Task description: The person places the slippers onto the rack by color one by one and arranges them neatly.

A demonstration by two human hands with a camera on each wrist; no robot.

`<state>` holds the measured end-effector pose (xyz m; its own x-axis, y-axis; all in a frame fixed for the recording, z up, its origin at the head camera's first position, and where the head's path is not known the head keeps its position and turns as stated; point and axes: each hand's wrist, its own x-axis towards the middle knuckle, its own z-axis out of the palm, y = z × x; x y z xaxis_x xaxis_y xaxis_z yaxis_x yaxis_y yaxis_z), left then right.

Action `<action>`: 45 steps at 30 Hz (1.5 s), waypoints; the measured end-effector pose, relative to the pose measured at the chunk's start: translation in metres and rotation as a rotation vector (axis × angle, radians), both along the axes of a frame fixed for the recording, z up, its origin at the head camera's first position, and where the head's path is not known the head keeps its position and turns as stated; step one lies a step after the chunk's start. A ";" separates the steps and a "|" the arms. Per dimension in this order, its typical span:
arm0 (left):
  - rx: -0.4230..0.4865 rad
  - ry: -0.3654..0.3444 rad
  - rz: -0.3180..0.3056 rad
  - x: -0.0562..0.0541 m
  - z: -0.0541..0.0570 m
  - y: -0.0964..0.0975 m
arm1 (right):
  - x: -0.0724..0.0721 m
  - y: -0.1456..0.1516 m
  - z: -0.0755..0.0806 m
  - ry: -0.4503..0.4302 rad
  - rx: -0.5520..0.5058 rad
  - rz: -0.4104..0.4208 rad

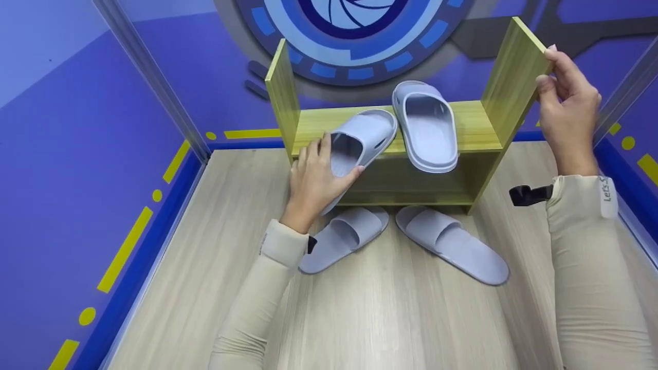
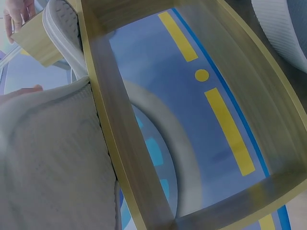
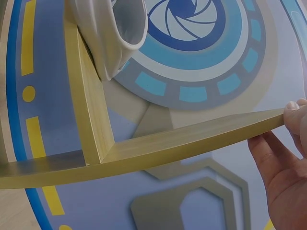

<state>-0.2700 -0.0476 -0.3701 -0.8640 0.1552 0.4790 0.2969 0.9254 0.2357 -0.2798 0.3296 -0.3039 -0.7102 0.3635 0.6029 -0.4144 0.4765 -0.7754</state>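
My left hand (image 1: 314, 180) grips the heel end of a grey slide slipper (image 1: 371, 128), thumb on one side and fingers on the other. This slipper lies tilted over the front edge of the upper board of a small wooden shoe rack (image 1: 470, 123). Its ribbed sole (image 2: 43, 158) fills much of the left wrist view. To its right, a matching slipper (image 1: 431, 131) rests on the same board, heel jutting past the edge. At the rack's right side panel (image 3: 201, 136), my right hand (image 1: 573, 110) pinches the upper corner between thumb and fingers.
Two flatter grey slippers, a left one (image 1: 354, 234) and a right one (image 1: 457, 246), lie on the wood-look floor (image 1: 390, 318) in front of the rack, toes toward it. Behind the rack stands a blue patterned wall (image 1: 205, 67). The rack's left panel (image 1: 282, 97) rises beside my left hand.
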 end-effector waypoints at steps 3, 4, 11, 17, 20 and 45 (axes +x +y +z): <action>-0.008 -0.041 -0.010 0.000 0.003 -0.002 | 0.000 0.000 0.001 0.000 0.002 0.000; -0.008 -0.060 -0.012 0.001 0.004 -0.002 | 0.000 0.000 0.001 0.000 0.001 0.000; -0.003 -0.155 -0.025 0.000 0.010 -0.003 | 0.000 0.002 0.000 -0.010 0.005 -0.014; 0.014 -0.157 -0.020 -0.002 0.009 0.001 | 0.001 0.003 0.000 -0.010 0.006 -0.017; 0.023 -0.142 -0.011 -0.004 0.009 0.004 | 0.000 0.003 -0.001 -0.004 0.004 -0.015; -0.015 -0.206 0.079 -0.023 0.018 0.024 | 0.000 -0.001 0.001 -0.001 -0.001 -0.001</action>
